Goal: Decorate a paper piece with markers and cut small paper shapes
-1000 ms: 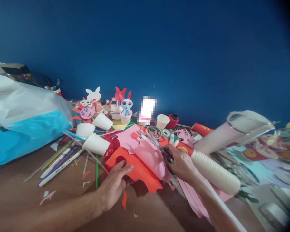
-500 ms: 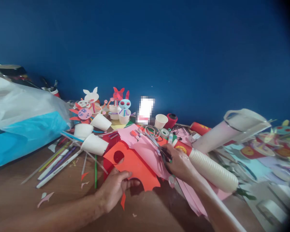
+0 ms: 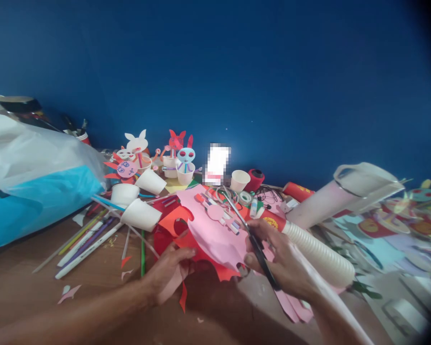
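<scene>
My left hand (image 3: 174,268) is closed, thumb against fingers, at the near edge of an orange-red paper sheet (image 3: 219,269). The sheet has a round cut-out hole and a scalloped edge, and partly lies beneath a pink paper sheet (image 3: 215,239). A pale pinkish patch shows below the left fingers; I cannot make out what it is. My right hand (image 3: 280,254) grips scissors (image 3: 256,244) by their black handles. Their blades look closed and point up and away over the pink sheet. A pink paper circle (image 3: 215,212) lies on that sheet beside several markers.
White paper cups (image 3: 141,215) lie left, near pens (image 3: 88,247) and paper scraps. Paper rabbit figures (image 3: 186,155) in cups stand behind. A stack of cups (image 3: 319,249) and a white jug (image 3: 316,203) are at right. A blue-and-white bag (image 3: 39,182) fills the far left.
The orange-red sheet has shifted and bent, so the pink sheet now shows over more of it. My right hand and the scissors have swung nearer to me, showing the handles more fully.
</scene>
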A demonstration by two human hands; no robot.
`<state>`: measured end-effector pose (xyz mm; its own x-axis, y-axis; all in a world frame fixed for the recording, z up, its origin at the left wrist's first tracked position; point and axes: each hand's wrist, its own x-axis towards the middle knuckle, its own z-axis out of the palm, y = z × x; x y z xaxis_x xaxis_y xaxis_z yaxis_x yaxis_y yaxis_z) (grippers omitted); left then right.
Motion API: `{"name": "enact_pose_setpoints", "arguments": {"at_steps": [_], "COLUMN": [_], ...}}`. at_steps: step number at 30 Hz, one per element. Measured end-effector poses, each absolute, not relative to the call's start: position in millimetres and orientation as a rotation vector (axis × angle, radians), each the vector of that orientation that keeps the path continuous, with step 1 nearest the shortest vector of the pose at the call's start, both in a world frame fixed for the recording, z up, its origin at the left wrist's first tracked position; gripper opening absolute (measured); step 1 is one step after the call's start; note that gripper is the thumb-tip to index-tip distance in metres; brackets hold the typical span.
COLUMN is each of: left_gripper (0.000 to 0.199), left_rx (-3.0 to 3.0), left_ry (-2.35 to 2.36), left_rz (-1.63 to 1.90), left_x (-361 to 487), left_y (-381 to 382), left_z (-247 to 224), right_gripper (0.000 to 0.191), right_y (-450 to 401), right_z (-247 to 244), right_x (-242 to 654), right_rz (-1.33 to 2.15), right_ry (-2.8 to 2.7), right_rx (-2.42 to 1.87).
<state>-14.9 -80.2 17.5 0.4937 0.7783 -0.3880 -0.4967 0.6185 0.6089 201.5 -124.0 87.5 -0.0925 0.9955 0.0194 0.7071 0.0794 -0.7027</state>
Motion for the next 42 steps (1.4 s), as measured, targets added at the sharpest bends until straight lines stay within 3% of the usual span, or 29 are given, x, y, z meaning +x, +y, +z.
{"name": "enact_pose_setpoints", "arguments": {"at_steps": [8,11,16,26,32,42], "left_gripper": [0.032,0.045,0.049,0.036,0.047,0.046], "left_rx": [0.359,0.305,0.277,0.273,0.333,0.377], "left_ry": [0.519,0.476,0.521,0.497,0.503,0.572], "left_rz": [0.755,0.772,0.824,0.818,0.742,0.665], "left_x": [-23,-24,-24,-25,-21,-23], "left_y": [-65,-58,-53,-52,-55,-55], "left_z": [23,26,28,23,23,16], "right_gripper": [0.036,0.039,0.042,0.048,0.045,0.043], "right_y": [-121,-114,-113,-114,-110,-95], "right_z": [72,55,37,32,37,40], "right_x": [174,168,162,160,149,133], "right_rz": [1.595,1.797,2.011,2.132,2.024,1.935], "right_ry": [-1.597,-1.465,-1.318,-1.306,-1.35,-1.414], "right_rx": [-1.275,-1.154,-0.992,-0.916,-1.016,-1.069]}}
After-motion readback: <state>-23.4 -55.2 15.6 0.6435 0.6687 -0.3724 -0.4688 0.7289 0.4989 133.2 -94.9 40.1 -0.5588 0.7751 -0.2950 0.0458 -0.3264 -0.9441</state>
